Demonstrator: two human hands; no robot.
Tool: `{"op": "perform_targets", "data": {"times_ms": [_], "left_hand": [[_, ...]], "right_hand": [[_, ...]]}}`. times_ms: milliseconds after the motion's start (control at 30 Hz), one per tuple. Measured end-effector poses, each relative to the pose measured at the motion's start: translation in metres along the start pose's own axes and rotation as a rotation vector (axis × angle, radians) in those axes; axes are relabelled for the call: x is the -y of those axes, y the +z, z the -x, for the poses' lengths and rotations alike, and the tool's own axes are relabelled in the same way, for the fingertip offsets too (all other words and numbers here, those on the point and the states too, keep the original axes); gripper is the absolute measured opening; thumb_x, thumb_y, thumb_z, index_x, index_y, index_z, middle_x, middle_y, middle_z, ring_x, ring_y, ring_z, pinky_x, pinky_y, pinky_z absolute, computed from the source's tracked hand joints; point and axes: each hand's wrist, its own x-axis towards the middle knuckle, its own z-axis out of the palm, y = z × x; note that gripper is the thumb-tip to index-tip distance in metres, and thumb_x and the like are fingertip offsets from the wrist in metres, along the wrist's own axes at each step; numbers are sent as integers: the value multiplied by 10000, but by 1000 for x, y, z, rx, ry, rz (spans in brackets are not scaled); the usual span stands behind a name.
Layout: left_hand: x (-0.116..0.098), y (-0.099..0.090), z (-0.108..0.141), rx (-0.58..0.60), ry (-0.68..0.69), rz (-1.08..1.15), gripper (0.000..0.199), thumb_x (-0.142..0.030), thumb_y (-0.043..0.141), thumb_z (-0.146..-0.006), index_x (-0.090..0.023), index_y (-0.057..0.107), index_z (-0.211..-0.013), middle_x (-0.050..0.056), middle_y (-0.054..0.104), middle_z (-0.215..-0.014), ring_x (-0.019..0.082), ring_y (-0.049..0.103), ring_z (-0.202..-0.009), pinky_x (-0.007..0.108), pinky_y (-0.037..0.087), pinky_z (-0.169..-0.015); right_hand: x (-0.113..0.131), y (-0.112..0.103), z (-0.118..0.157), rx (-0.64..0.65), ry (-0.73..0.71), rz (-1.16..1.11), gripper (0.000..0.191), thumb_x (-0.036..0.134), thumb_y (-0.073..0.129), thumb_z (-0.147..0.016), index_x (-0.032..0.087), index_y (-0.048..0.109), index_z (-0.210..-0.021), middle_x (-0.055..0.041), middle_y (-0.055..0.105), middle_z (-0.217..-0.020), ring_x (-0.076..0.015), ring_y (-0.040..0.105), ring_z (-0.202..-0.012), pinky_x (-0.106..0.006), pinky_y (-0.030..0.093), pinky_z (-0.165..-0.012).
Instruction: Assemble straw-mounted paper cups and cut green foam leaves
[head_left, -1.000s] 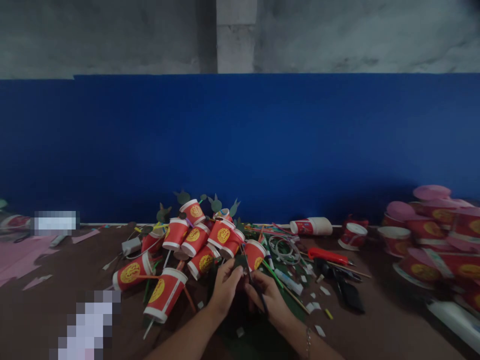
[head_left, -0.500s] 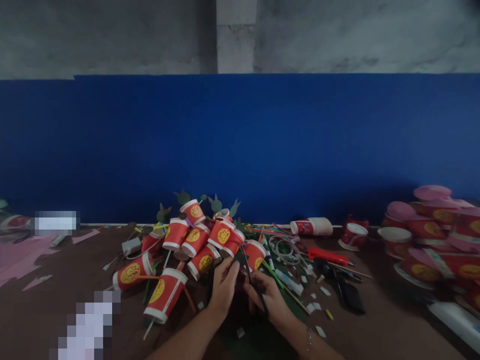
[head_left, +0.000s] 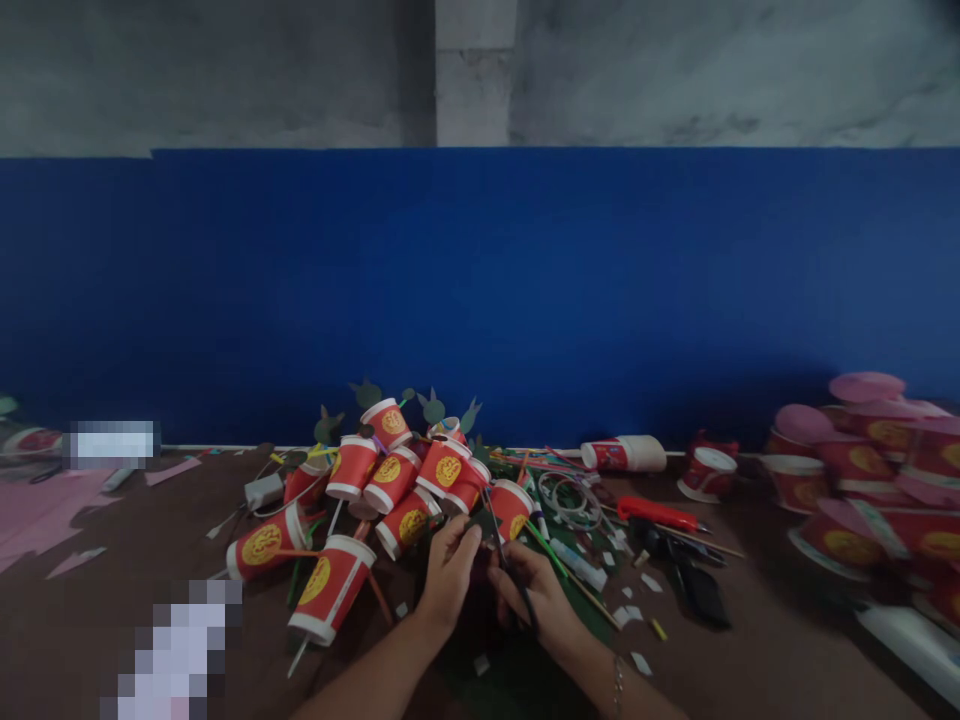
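My left hand (head_left: 450,572) pinches a small piece of dark green paper (head_left: 486,524) between thumb and fingers. My right hand (head_left: 534,588) is closed around dark-handled scissors (head_left: 512,572), whose blades point up and away beside the paper. Whether the blades touch the paper I cannot tell. Just beyond my hands lies a heap of red paper cups (head_left: 395,478) with yellow emblems, some with straws and dark green leaf-like cutouts. One red cup (head_left: 510,508) rests right behind the scissor tips. Dark green sheet (head_left: 495,690) lies below my hands.
At right stand stacked red cups with pink discs (head_left: 866,386). A red utility knife (head_left: 657,513), a black tool (head_left: 697,590), a coiled white cable (head_left: 570,500) and paper scraps (head_left: 641,663) lie right of my hands. Pink paper (head_left: 45,515) and a white adapter (head_left: 264,491) are left.
Both hands stay almost in place. The green paper in my left hand shows slightly more beside the scissors; otherwise the scene looks the same.
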Motion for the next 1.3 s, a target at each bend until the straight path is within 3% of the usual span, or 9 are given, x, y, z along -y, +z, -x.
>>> {"op": "perform_targets", "data": {"times_ms": [333,500,733,1300], "left_hand": [[9,-1,-2,-86,-1,46,279,-395,590,-737,-168,481,-615,-55,428,-577,91,395,-567,205,342,-558],[4,1,1,-3,3,-4,224,-364,604,-724,-148,565,-677,-22,516,-626,113,445,-603,219,354,-578],[4,1,0,52,-46,68,158,-290,573,-735,-152,538,-666,-44,466,-553,88,400,-522,209,318,-516],[0,0,0,84,-36,29,177,-304,565,-727,-156,520,-642,-39,462,-556,98,409,-527,214,325,-522]], "right_hand": [[1,2,0,-3,0,7,363,475,666,-669,176,461,-668,94,422,-410,-50,392,-298,-155,290,-310],[-5,-1,-2,4,-20,2,359,467,672,-672,175,465,-686,85,443,-456,-52,416,-315,-153,298,-314],[0,1,1,41,-5,-47,371,462,702,-644,161,494,-708,70,470,-486,-53,423,-363,-159,325,-352],[-1,0,0,23,-5,-43,366,454,706,-637,168,482,-682,72,460,-489,-55,417,-365,-165,327,-355]]}}
